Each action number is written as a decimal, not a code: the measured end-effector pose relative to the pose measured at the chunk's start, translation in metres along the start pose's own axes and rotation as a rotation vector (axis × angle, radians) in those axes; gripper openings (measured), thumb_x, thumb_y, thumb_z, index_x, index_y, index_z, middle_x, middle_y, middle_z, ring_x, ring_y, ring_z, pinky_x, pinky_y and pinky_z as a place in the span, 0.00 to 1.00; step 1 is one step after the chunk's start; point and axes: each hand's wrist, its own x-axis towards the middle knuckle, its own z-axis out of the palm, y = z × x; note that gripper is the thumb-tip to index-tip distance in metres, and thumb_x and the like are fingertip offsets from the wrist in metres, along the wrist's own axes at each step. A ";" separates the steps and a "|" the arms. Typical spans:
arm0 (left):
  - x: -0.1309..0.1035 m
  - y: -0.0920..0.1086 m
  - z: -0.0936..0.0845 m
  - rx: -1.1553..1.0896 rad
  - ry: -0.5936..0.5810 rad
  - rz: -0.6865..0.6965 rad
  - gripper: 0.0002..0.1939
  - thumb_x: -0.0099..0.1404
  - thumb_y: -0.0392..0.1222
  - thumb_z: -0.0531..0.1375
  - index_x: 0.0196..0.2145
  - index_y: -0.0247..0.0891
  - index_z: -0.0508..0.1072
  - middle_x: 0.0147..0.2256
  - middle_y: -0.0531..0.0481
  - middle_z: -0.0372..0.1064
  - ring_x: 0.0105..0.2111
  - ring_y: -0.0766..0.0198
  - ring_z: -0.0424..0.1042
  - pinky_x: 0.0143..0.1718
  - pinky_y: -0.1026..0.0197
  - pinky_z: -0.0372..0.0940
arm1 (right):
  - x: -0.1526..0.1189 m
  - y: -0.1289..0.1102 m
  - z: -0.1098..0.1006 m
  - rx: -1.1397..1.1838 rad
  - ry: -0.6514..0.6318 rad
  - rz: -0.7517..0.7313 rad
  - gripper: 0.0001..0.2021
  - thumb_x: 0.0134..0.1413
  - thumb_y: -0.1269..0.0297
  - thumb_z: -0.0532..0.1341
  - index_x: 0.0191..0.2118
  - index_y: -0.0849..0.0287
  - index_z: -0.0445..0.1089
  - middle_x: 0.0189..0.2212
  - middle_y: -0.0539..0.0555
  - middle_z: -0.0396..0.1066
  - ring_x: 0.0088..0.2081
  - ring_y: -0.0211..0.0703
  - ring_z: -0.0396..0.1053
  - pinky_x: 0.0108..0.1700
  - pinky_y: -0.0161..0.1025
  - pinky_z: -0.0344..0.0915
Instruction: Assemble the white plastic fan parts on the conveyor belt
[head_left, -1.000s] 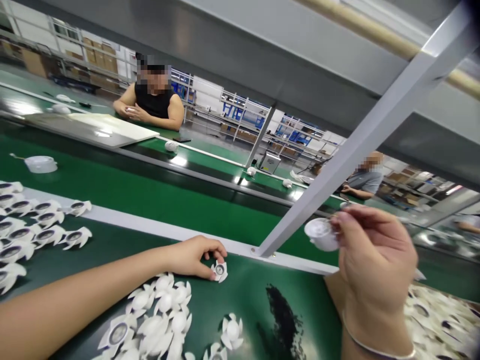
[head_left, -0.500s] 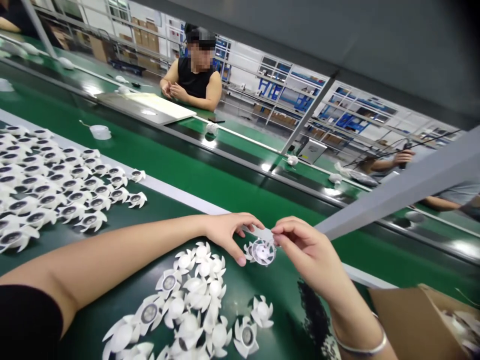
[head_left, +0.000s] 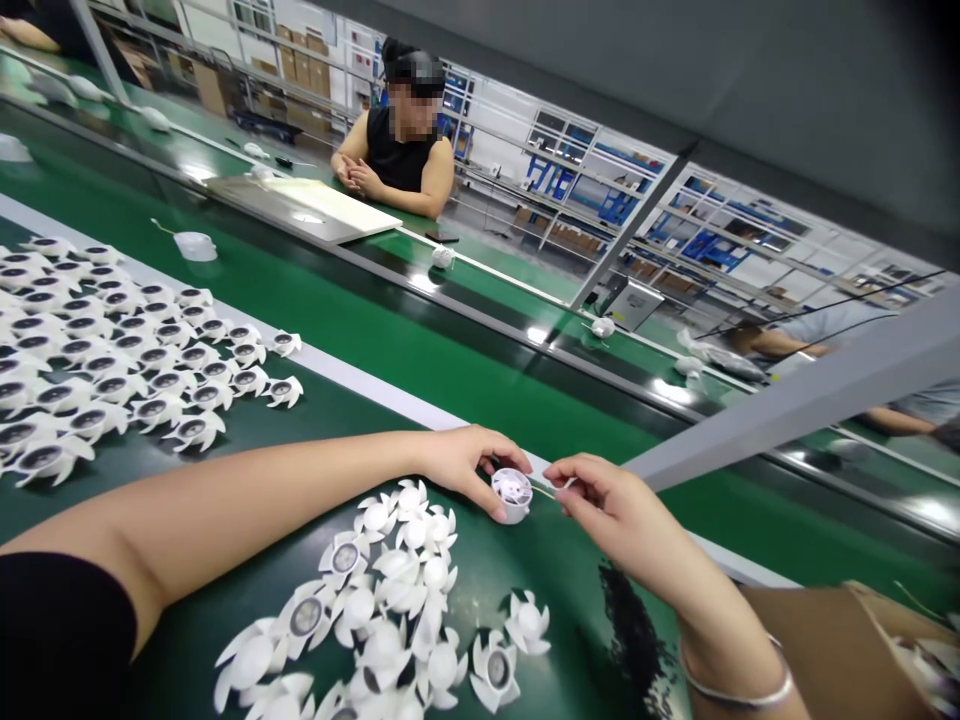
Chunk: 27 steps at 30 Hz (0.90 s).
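Note:
My left hand [head_left: 472, 465] is closed around a small round white fan housing [head_left: 513, 497], thumb at its near side and fingers behind it. The housing stands on the green table with its open face up and white spokes or blades visible inside. A thin pale wire [head_left: 541, 490] runs from its right side to my right hand [head_left: 607, 505], whose thumb and fingertips pinch it. Loose white fan impellers [head_left: 397, 580] lie in a heap below my left forearm, some showing dark-ringed hubs. One impeller [head_left: 495, 670] lies at the heap's right side.
Many impellers in rows [head_left: 112, 350] cover the table's left. Beyond a pale edge strip runs a green conveyor belt [head_left: 360, 320], carrying another housing [head_left: 195, 246]. A cardboard box [head_left: 817, 640] stands at lower right, under a slanting grey post [head_left: 795, 385]. A co-worker [head_left: 405, 150] sits opposite.
The housing has moved slightly left and down from my right fingers into my left hand, which was open and has closed on it. My right fingers now grip its wire.

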 end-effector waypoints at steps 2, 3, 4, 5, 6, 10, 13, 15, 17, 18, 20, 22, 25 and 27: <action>0.000 -0.001 0.002 -0.002 0.010 -0.014 0.33 0.48 0.49 0.74 0.51 0.41 0.74 0.49 0.47 0.71 0.49 0.58 0.71 0.49 0.59 0.66 | -0.002 0.002 0.000 -0.076 -0.082 0.032 0.11 0.58 0.69 0.55 0.42 0.55 0.73 0.38 0.52 0.72 0.33 0.41 0.68 0.36 0.38 0.62; 0.000 -0.001 0.003 0.005 0.016 -0.007 0.32 0.48 0.49 0.74 0.51 0.41 0.74 0.49 0.47 0.72 0.49 0.58 0.72 0.48 0.60 0.66 | -0.002 0.002 0.001 -0.110 -0.118 0.049 0.12 0.57 0.70 0.55 0.42 0.55 0.73 0.37 0.52 0.72 0.32 0.40 0.67 0.36 0.38 0.61; 0.000 -0.002 0.003 0.014 0.025 0.004 0.30 0.49 0.48 0.73 0.50 0.41 0.75 0.48 0.48 0.73 0.48 0.59 0.72 0.47 0.61 0.65 | -0.002 0.002 0.002 -0.139 -0.151 0.066 0.12 0.56 0.70 0.55 0.42 0.55 0.73 0.36 0.52 0.72 0.31 0.40 0.67 0.35 0.38 0.60; -0.001 -0.002 0.004 0.023 0.034 0.015 0.29 0.50 0.47 0.73 0.49 0.41 0.75 0.48 0.48 0.73 0.47 0.60 0.72 0.46 0.61 0.65 | -0.002 0.002 0.004 -0.162 -0.181 0.081 0.12 0.55 0.71 0.56 0.41 0.56 0.73 0.34 0.52 0.72 0.29 0.40 0.66 0.34 0.37 0.60; -0.001 -0.002 0.005 0.030 0.043 0.024 0.28 0.50 0.47 0.73 0.49 0.41 0.75 0.46 0.49 0.74 0.46 0.61 0.72 0.44 0.62 0.64 | -0.002 0.001 0.006 -0.178 -0.210 0.092 0.11 0.55 0.72 0.56 0.40 0.56 0.73 0.32 0.51 0.72 0.28 0.40 0.65 0.33 0.37 0.59; -0.002 0.002 0.007 0.026 0.094 0.049 0.29 0.46 0.45 0.74 0.47 0.40 0.76 0.43 0.49 0.76 0.42 0.62 0.73 0.39 0.63 0.64 | -0.002 -0.005 0.010 -0.197 -0.240 0.072 0.08 0.53 0.73 0.56 0.34 0.57 0.72 0.25 0.49 0.70 0.26 0.38 0.63 0.31 0.36 0.57; -0.003 0.007 0.007 -0.022 0.148 0.096 0.28 0.45 0.44 0.74 0.45 0.39 0.76 0.44 0.47 0.76 0.43 0.60 0.73 0.40 0.63 0.65 | -0.004 -0.007 0.008 -0.167 -0.198 0.012 0.09 0.53 0.74 0.55 0.34 0.57 0.72 0.26 0.49 0.71 0.26 0.38 0.62 0.30 0.35 0.57; -0.003 0.009 0.005 -0.044 0.149 0.098 0.27 0.45 0.43 0.74 0.45 0.39 0.76 0.45 0.47 0.76 0.45 0.59 0.74 0.41 0.62 0.66 | -0.005 -0.007 0.005 -0.130 -0.172 -0.012 0.10 0.54 0.74 0.55 0.35 0.57 0.73 0.27 0.50 0.72 0.26 0.38 0.63 0.30 0.35 0.57; -0.003 0.010 0.002 -0.043 0.124 0.074 0.26 0.45 0.43 0.74 0.44 0.39 0.76 0.46 0.46 0.76 0.46 0.58 0.74 0.42 0.61 0.66 | -0.006 -0.007 0.002 -0.098 -0.155 -0.028 0.10 0.55 0.73 0.55 0.37 0.57 0.74 0.29 0.50 0.73 0.27 0.38 0.64 0.30 0.35 0.58; -0.003 0.009 0.001 -0.039 0.112 0.062 0.26 0.45 0.43 0.74 0.43 0.39 0.77 0.46 0.45 0.76 0.46 0.57 0.74 0.43 0.61 0.65 | -0.006 -0.007 0.001 -0.088 -0.148 -0.041 0.10 0.56 0.73 0.55 0.37 0.57 0.74 0.29 0.51 0.73 0.27 0.39 0.64 0.30 0.35 0.58; -0.003 0.009 -0.004 -0.036 0.100 0.056 0.23 0.45 0.43 0.74 0.40 0.38 0.77 0.48 0.44 0.76 0.47 0.57 0.74 0.43 0.61 0.65 | -0.005 -0.009 0.001 -0.081 -0.124 -0.080 0.10 0.58 0.72 0.54 0.37 0.57 0.74 0.31 0.52 0.73 0.29 0.40 0.66 0.32 0.36 0.60; -0.003 0.010 -0.008 -0.044 0.105 0.061 0.21 0.45 0.42 0.74 0.38 0.37 0.77 0.49 0.43 0.75 0.48 0.56 0.74 0.44 0.61 0.65 | -0.003 -0.012 0.004 -0.076 -0.057 -0.103 0.10 0.60 0.69 0.55 0.38 0.57 0.74 0.33 0.53 0.73 0.30 0.40 0.67 0.33 0.37 0.61; -0.003 0.012 -0.012 -0.064 0.134 0.055 0.19 0.44 0.40 0.74 0.35 0.36 0.76 0.49 0.42 0.75 0.48 0.56 0.74 0.43 0.61 0.65 | 0.000 -0.018 0.013 -0.046 0.093 -0.020 0.10 0.63 0.60 0.57 0.42 0.56 0.72 0.33 0.52 0.73 0.27 0.39 0.65 0.31 0.36 0.59; -0.003 0.012 -0.012 -0.071 0.145 0.054 0.20 0.44 0.40 0.74 0.36 0.35 0.76 0.48 0.42 0.75 0.47 0.56 0.74 0.43 0.61 0.65 | 0.001 -0.020 0.020 -0.045 0.125 0.064 0.12 0.62 0.53 0.59 0.37 0.56 0.71 0.28 0.50 0.71 0.25 0.38 0.62 0.28 0.36 0.57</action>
